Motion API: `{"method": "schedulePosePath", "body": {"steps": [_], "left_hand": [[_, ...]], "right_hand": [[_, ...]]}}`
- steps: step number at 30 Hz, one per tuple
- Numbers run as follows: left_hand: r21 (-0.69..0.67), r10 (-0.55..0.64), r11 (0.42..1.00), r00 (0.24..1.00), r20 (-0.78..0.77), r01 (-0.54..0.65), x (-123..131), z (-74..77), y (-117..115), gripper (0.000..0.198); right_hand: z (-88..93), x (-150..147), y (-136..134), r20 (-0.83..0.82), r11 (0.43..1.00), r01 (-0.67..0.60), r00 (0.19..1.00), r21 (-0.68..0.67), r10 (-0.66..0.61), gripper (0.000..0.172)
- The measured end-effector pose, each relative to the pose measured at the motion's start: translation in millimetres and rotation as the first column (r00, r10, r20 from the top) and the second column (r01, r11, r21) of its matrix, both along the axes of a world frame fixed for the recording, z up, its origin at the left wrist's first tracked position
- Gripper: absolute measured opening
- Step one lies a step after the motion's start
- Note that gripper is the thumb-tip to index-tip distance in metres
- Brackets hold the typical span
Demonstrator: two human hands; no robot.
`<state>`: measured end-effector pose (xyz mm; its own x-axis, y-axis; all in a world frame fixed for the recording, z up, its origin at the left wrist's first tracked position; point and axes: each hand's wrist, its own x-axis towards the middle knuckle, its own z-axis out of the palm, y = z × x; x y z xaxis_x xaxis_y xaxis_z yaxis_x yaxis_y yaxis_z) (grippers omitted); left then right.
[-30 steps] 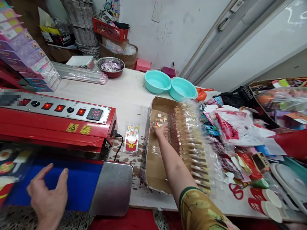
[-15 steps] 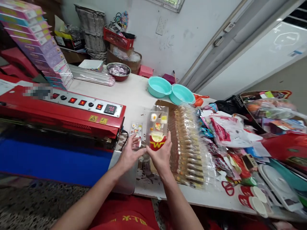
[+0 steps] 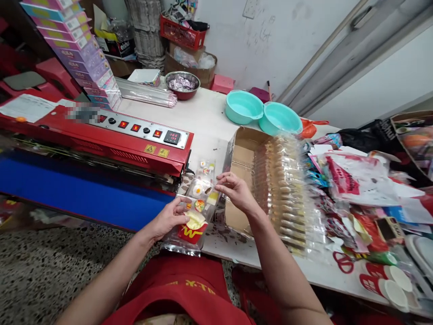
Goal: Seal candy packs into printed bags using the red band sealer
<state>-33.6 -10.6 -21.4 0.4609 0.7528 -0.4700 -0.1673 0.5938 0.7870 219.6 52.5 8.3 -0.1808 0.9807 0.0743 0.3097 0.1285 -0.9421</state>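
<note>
From head view, your left hand (image 3: 165, 221) and right hand (image 3: 238, 192) grasp clear pack (image 3: 192, 232) by opposite edges, above near edge of worktop (image 3: 203, 122), between red machine (image 3: 162, 162) and cardboard box (image 3: 237, 215). Box's right side already carries row of packs (image 3: 287, 192); held pack and second pack (image 3: 205, 171), just beyond, remain outside. Whether held one is sealed, cannot tell.

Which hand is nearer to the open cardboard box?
Right. The right hand is at the left edge of the cardboard box; the left hand is farther left, holding the clear packet.
</note>
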Motion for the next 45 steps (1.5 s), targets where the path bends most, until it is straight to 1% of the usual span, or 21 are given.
{"method": "schedulePosePath", "body": {"steps": [3, 5, 7, 9, 13, 14, 16, 18, 20, 21, 23, 25, 27, 29, 32, 35, 38, 40, 41, 43, 45], "left_hand": [[-0.012, 0.006, 1.0, 1.0, -0.013, -0.006, -11, -8.9, -10, 0.049], [-0.034, -0.001, 0.999, 1.0, 0.003, 0.001, -15, -15.3, -18, 0.05], [-0.054, -0.016, 0.998, 1.0, 0.022, 0.017, -16, -21.0, -25, 0.051], [-0.064, -0.014, 0.998, 0.999, 0.039, 0.017, -15, -25.1, -31, 0.051], [-0.057, 0.062, 0.997, 0.997, 0.043, -0.059, -15, -28.7, -35, 0.047], [-0.057, 0.074, 0.996, 0.996, 0.042, -0.071, -16, -28.7, -36, 0.047], [-0.064, 0.064, 0.996, 0.997, 0.036, -0.062, -20, -27.7, -35, 0.048], [-0.08, 0.039, 0.996, 0.999, 0.028, -0.037, -21, -24.8, -32, 0.048], [-0.081, 0.07, 0.994, 0.997, 0.024, -0.068, -19, -19.8, -22, 0.051], [-0.08, 0.115, 0.99, 0.993, 0.026, -0.113, -15, -16.8, -14, 0.053], [-0.086, 0.236, 0.969, 0.972, 0.023, -0.233, -6, -10.9, 6, 0.054], [-0.119, 0.336, 0.935, 0.942, 0.0, -0.334, 4, -6.9, 28, 0.048], [-0.152, 0.4, 0.904, 0.916, -0.034, -0.4, 11, -6.3, 44, 0.038], [-0.166, 0.451, 0.873, 0.889, -0.077, -0.458, 17, -9.0, 52, 0.034], [-0.138, 0.537, 0.82, 0.83, -0.151, -0.555, 21, -16.3, 55, 0.033], [-0.099, 0.598, 0.781, 0.784, -0.167, -0.617, 17, -22.3, 54, 0.036], [-0.133, 0.565, 0.793, 0.8, -0.203, -0.594, 2, -26.0, 52, 0.04], [-0.155, 0.538, 0.803, 0.812, -0.228, -0.575, -11, -28.6, 49, 0.043], [-0.154, 0.543, 0.8, 0.808, -0.227, -0.581, -18, -30.2, 48, 0.044], [-0.135, 0.59, 0.772, 0.779, -0.212, -0.622, -29, -33.3, 47, 0.044], [-0.104, 0.654, 0.731, 0.736, -0.176, -0.674, -38, -36.4, 49, 0.043]], "right_hand": [[-10.3, -16, -14, 0.021, 0.999, -0.025, 0.999, 0.033, 0.024, 0.029], [-16.6, -23, -24, 0.012, 1.0, -0.024, 1.0, -0.008, 0.024, 0.028], [-21.7, -27, -28, -0.021, 0.995, -0.047, 0.999, -0.084, 0.045, 0.032], [-24.7, -27, -28, -0.05, 0.987, -0.075, 0.996, -0.141, 0.069, 0.035], [-23.8, -25, -21, -0.054, 0.992, -0.024, 0.998, -0.128, 0.017, 0.036], [-23.1, -25, -18, -0.066, 0.988, -0.029, 0.998, -0.149, 0.02, 0.037], [-22.5, -27, -14, -0.129, 0.959, -0.096, 0.99, -0.267, 0.063, 0.04], [-23.7, -30, -11, -0.209, 0.902, -0.158, 0.975, -0.403, 0.078, 0.041], [-26.0, -35, -9, -0.249, 0.867, -0.146, 0.968, -0.477, 0.026, 0.039], [-27.0, -38, -8, -0.247, 0.864, -0.127, 0.969, -0.487, 0.003, 0.038], [-28.5, -44, -7, -0.237, 0.868, -0.118, 0.971, -0.483, 0.0, 0.036], [-29.9, -49, -6, -0.247, 0.866, -0.131, 0.969, -0.483, 0.009, 0.035], [-32.1, -54, -7, -0.256, 0.866, -0.113, 0.966, -0.487, -0.018, 0.035], [-36.0, -58, -8, -0.259, 0.872, -0.062, 0.963, -0.485, -0.076, 0.035], [-44.5, -63, -10, -0.268, 0.881, 0.003, 0.952, -0.473, -0.148, 0.035], [-55.2, -69, -8, -0.301, 0.876, 0.069, 0.924, -0.478, -0.237, 0.039], [-67.3, -78, 3, -0.337, 0.858, 0.103, 0.891, -0.503, -0.304, 0.047], [-74.9, -87, 14, -0.337, 0.852, 0.097, 0.891, -0.515, -0.305, 0.052], [-78.0, -93, 19, -0.339, 0.852, 0.092, 0.891, -0.516, -0.302, 0.053], [-82.2, -106, 28, -0.354, 0.853, 0.097, 0.881, -0.514, -0.313, 0.055], [-83.9, -119, 31, -0.377, 0.85, 0.126, 0.856, -0.511, -0.353, 0.058]]}}
